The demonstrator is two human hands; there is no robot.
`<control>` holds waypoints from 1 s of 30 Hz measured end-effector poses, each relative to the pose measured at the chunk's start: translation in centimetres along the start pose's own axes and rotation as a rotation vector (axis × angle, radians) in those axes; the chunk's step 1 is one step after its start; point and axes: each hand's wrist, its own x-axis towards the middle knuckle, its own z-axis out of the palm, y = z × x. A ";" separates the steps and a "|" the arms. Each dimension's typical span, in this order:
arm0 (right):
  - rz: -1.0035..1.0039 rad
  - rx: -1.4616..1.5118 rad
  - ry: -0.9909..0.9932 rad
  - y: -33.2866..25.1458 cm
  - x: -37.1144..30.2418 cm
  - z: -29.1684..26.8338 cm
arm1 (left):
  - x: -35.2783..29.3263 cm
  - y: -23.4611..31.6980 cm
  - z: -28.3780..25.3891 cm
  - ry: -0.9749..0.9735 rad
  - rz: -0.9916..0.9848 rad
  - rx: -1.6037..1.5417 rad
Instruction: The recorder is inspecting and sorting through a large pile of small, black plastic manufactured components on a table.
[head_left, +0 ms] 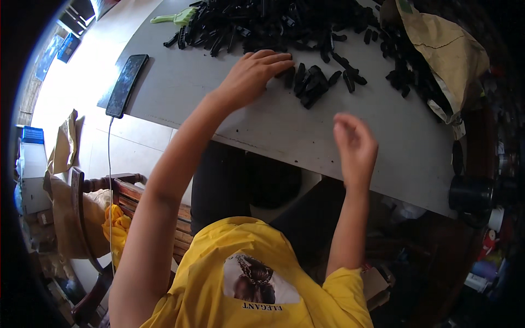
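My left hand (pixel 251 77) reaches over the grey table (pixel 219 123), palm down with fingers stretched out. Its fingertips are at the left end of a small cluster of black plastic pieces (pixel 311 85), close to an upright black piece (pixel 289 77). What lies under the fingers is hidden. My right hand (pixel 356 146) hovers over the near part of the table, slightly blurred, its fingers loosely curled and apart from the thumb. Nothing shows in it. Beyond the cluster spreads a large heap of similar black pieces (pixel 257 24); their exact kind is too small to tell.
A light green brush (pixel 175 18) lies left of the heap. A phone (pixel 127 85) with a white cable (pixel 109 164) rests at the left table edge. At the right, a brown paper sack (pixel 445 49) lies beside more black pieces. A wooden chair (pixel 131 191) stands left.
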 end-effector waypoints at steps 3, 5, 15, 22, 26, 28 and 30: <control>-0.161 -0.431 0.177 2.3 6.0 0.2 | 0.5 -0.7 -0.1 -0.114 0.043 0.102; -0.202 -0.547 0.206 4.2 8.7 0.2 | 1.2 0.3 -1.8 -0.471 -0.044 0.214; 0.166 0.192 0.030 2.8 5.3 -0.4 | -2.2 5.0 -5.1 -0.305 -0.709 -0.663; 0.096 0.768 0.058 -1.1 -2.9 3.5 | -2.4 11.0 -4.5 -0.156 -0.463 -0.947; 0.050 0.758 0.137 -1.4 -3.9 3.4 | -2.1 12.1 -5.3 -0.295 -0.512 -1.029; -0.007 0.708 0.187 -1.5 -4.1 3.7 | -2.2 12.5 -5.3 -0.289 -0.474 -1.006; -0.034 0.687 0.174 -1.4 -4.4 3.6 | -2.1 12.7 -5.3 -0.277 -0.446 -1.012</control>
